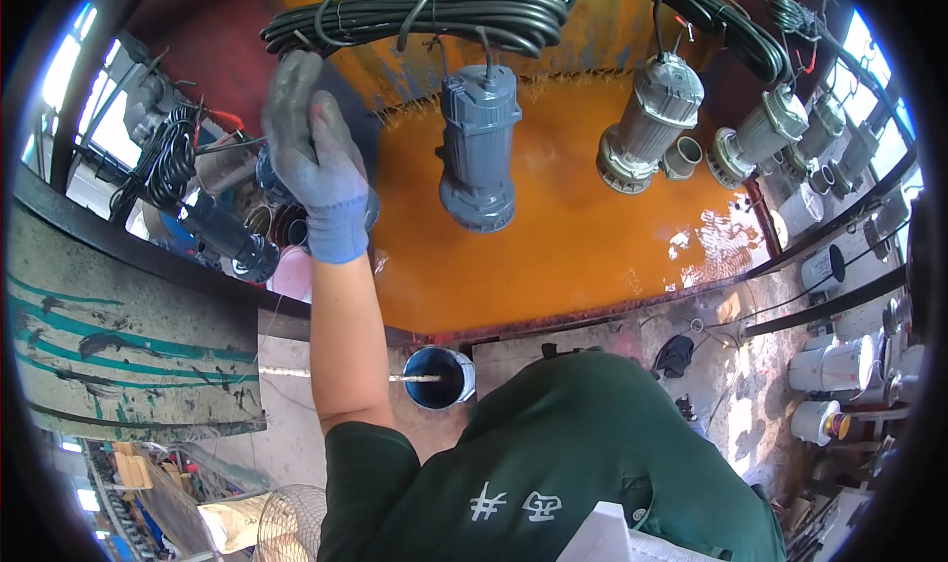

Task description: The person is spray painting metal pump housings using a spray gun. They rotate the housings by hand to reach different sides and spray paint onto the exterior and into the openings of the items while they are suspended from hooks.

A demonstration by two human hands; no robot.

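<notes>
My left hand, in a grey-coated glove with a blue cuff, is raised at the upper left. Its fingers are stretched out and nothing shows in them. The fingertips reach the left end of a coiled black cable; whether they touch it I cannot tell. Below the coil hangs an upright blue-grey submersible pump, over an orange-brown surface. To its right a paler metal pump hangs at a tilt, a black cable bundle above it. My right hand is out of view.
More pumps hang at the right, one being a pale grey pump. Left of my hand is a dark pump with a cable coil. A blue-black bucket stands below the orange-brown area. White buckets line the right side.
</notes>
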